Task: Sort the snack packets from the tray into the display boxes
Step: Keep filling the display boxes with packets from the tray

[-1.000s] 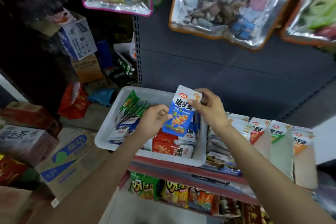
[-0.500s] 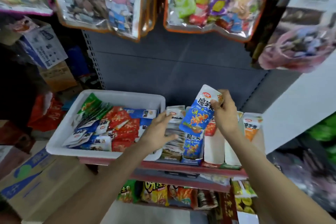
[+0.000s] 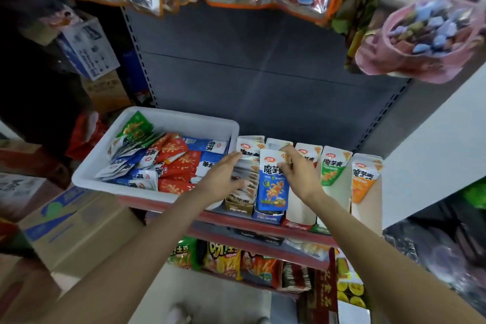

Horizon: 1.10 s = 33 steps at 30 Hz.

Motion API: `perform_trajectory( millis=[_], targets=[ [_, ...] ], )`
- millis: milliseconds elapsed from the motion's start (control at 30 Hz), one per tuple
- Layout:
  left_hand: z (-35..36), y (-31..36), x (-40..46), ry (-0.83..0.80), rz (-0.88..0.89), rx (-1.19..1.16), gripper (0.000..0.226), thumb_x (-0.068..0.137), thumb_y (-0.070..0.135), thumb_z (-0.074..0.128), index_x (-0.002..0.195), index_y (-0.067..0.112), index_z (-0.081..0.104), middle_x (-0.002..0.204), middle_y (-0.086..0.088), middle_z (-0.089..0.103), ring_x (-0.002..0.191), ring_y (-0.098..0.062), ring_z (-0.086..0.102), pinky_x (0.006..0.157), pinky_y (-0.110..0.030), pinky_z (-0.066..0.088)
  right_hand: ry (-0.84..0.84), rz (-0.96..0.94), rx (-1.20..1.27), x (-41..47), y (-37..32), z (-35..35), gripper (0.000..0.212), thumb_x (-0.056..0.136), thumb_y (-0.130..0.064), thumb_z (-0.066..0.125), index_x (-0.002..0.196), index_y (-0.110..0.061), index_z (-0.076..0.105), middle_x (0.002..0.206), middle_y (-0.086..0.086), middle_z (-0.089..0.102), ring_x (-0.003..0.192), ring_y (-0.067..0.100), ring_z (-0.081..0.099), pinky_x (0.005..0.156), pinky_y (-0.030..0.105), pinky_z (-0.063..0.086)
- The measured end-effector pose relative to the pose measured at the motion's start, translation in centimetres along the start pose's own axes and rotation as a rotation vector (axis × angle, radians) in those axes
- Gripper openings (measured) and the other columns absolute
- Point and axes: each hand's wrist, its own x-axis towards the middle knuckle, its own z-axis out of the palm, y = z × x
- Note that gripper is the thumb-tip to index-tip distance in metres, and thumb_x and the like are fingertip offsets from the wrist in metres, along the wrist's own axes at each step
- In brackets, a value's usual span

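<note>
Right hand on glossy flat packet

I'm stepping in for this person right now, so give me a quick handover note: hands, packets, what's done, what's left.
Right hand: pinches the top of a blue packet, which stands in the blue display box.
Left hand: open, fingers on the packets in the brown box beside it.
Done: the blue packet is in its box but not released.
Left: the white tray holds many red, blue and green packets. The red box looks nearly empty.
</note>
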Motion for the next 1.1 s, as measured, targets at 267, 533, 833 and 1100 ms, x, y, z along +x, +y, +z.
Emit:
perform_trajectory(
  millis=[267, 533, 833, 1100],
  targets=[
    [0.3, 0.2, -0.2, 0.012, -0.029, -0.007, 0.077, 0.089, 0.03, 0.063, 0.15, 0.017, 0.017, 0.158, 0.002, 0.013, 0.144, -0.015, 0.018, 0.116, -0.03, 0.018, 0.075, 0.038, -0.039, 0.4, 1.0, 0.7, 0.024, 0.098, -0.012, 0.045, 0.121, -0.012, 0.049, 0.087, 0.009, 0.065, 0.086, 0.026, 0.063, 0.068, 0.03, 0.032],
    [0.0, 0.2, 0.0, -0.003, -0.019, -0.004, 0.078, 0.089, 0.032, 0.063, 0.15, 0.015, 0.018, 0.158, 0.002, 0.012, 0.144, -0.013, 0.015, 0.114, -0.026, 0.015, 0.138, 0.094, 0.003, 1.1, 1.9, 1.6, 0.02, 0.099, -0.014, 0.044, 0.119, -0.015, 0.046, 0.088, 0.006, 0.064, 0.075, 0.018, 0.057, 0.059, 0.024, 0.04],
    [-0.1, 0.0, 0.1, 0.029, -0.006, -0.038, 0.078, 0.086, 0.03, 0.066, 0.149, 0.014, 0.022, 0.157, 0.0, 0.018, 0.142, -0.015, 0.02, 0.112, -0.027, 0.019, -0.064, -0.061, -0.284, 0.8, 2.8, 2.7, 0.043, 0.09, -0.006, 0.054, 0.131, -0.017, 0.046, 0.128, 0.004, 0.042, 0.112, 0.022, 0.05, 0.086, 0.03, 0.047],
    [-1.6, -1.6, -1.0, 0.254, -0.006, -0.154, 0.041, 0.09, 0.021, 0.06, 0.13, 0.014, 0.051, 0.131, -0.003, 0.051, 0.116, -0.01, 0.049, 0.087, -0.014, 0.033, 0.092, -0.131, -0.094, 1.7, -3.2, 1.6, 0.037, 0.092, -0.006, 0.05, 0.129, -0.011, 0.052, 0.128, 0.007, 0.047, 0.12, 0.021, 0.04, 0.1, 0.024, 0.033]
  ],
)
